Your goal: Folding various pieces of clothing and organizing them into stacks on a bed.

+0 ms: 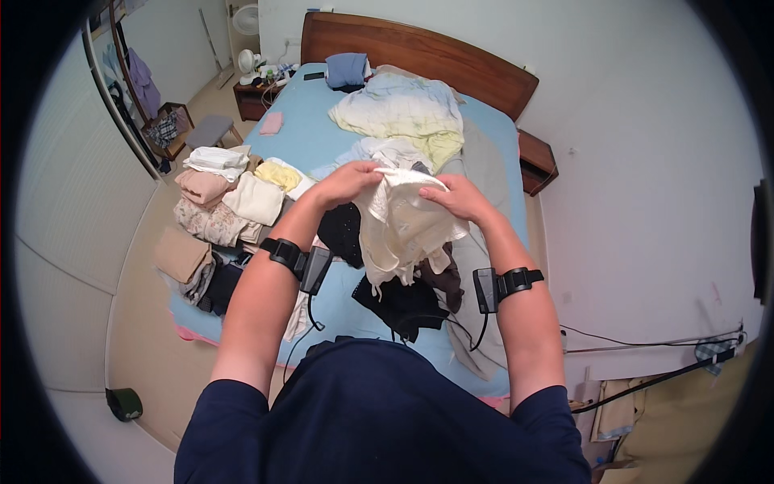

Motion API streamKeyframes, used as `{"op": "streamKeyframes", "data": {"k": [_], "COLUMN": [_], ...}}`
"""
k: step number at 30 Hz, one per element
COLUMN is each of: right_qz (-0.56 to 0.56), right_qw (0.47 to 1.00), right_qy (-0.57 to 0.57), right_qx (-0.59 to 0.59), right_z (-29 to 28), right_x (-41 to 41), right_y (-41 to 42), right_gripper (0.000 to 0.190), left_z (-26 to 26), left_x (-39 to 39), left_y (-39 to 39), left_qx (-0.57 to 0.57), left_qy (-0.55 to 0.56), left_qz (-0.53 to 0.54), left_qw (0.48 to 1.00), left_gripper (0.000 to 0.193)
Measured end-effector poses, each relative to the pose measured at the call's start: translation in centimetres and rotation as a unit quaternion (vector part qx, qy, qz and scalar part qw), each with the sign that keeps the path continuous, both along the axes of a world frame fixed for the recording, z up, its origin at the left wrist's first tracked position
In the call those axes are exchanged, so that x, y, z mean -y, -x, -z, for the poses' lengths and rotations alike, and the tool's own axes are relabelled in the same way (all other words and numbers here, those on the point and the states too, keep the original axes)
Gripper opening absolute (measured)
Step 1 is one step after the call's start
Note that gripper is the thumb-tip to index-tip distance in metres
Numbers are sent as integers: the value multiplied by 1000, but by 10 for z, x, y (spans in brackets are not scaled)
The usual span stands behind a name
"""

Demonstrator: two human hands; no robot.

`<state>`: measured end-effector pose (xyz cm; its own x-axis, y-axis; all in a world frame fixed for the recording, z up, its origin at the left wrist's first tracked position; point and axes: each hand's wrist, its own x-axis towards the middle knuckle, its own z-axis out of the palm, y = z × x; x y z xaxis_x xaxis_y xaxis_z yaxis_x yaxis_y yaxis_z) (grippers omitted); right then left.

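Note:
A cream-white garment (405, 224) hangs over the bed, stretched between my two hands by its upper edge. My left hand (351, 181) grips its left corner. The right side of that edge is pinched by my right hand (456, 196). Below the cloth a black garment (402, 305) lies crumpled on the light blue bedsheet (338, 320). A dark brown garment (445, 281) is partly hidden behind the hanging cloth, and another black piece with small studs or dots (341, 233) lies to its left. Folded clothes stand in piles at the bed's left edge, with a folded cream cloth (255, 198) nearest the middle.
A rumpled quilt (405, 109) lies towards the wooden headboard (417, 51). Nightstands flank the bed, the left one (251, 100) holding a small fan (247, 62). A grey stool (211, 131) stands at the left. Black cables run from the devices strapped to both forearms.

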<state>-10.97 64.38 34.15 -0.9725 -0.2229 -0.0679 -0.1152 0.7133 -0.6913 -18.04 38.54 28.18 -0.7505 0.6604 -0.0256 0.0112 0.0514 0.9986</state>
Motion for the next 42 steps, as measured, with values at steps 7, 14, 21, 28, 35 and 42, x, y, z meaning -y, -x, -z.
{"op": "streamKeyframes", "data": {"k": [7, 14, 21, 28, 35, 42], "right_qz": [-71, 27, 123, 123, 112, 103], "right_qw": [997, 974, 987, 956, 886, 975], "right_qy": [22, -217, -56, 203, 409, 174], "right_qx": [-7, -52, -85, 175, 187, 95], "right_z": [-6, 15, 20, -14, 1, -10], "right_x": [-6, -25, -35, -3, 6, 15], "right_y": [0, 10, 20, 2, 7, 4], "right_gripper": [28, 29, 32, 45, 34, 23], "left_z": [-64, -98, -105, -85, -79, -72], "left_x": [19, 41, 51, 54, 41, 52], "left_y": [6, 2, -8, -9, -3, 11], "left_qx": [-19, -261, -302, -313, -229, -229], "left_qy": [-41, 238, 315, 349, 240, 231], "left_qz": [-77, 0, -90, -126, -133, -68], "left_qw": [996, 936, 895, 874, 934, 943], "left_gripper": [19, 30, 33, 39, 40, 35]}}
